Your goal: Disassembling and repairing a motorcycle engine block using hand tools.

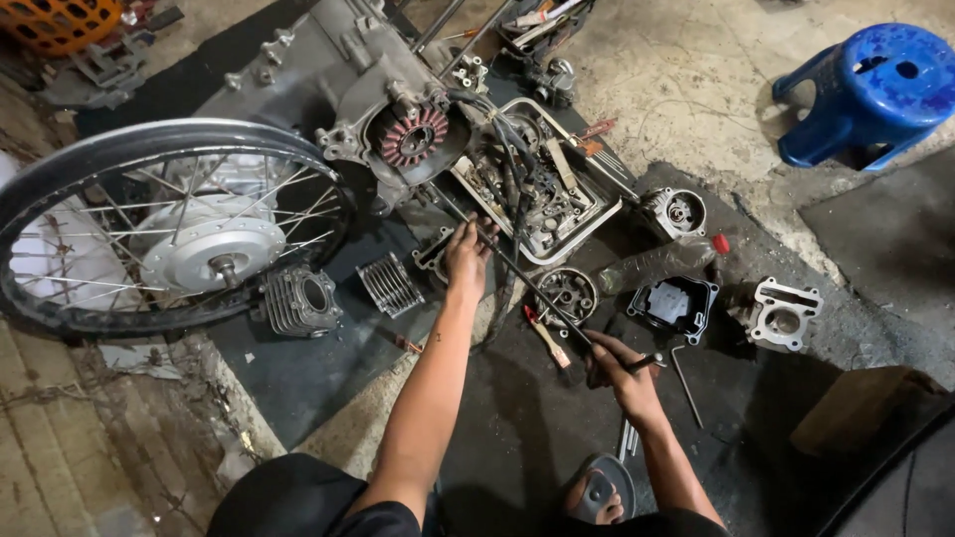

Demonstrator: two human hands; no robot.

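Observation:
My left hand [466, 261] reaches forward and rests on a small dark engine part beside a long thin metal rod [517, 267]. The rod runs diagonally from the engine block [328, 89] down to my right hand [622, 370], which is closed around the rod's near end and its cross handle. A metal tray [587, 221] full of greasy engine parts lies just beyond my left hand. A small brush [545, 336] with a red handle lies between my hands.
A spoked motorcycle wheel [149, 229] fills the left. A finned cylinder [298, 298], a finned cover [390, 285], a cylinder head [674, 211], a plastic bottle [659, 263], a black cover [674, 303] and a cylinder block [784, 315] lie around. A blue stool [875, 89] stands at the far right.

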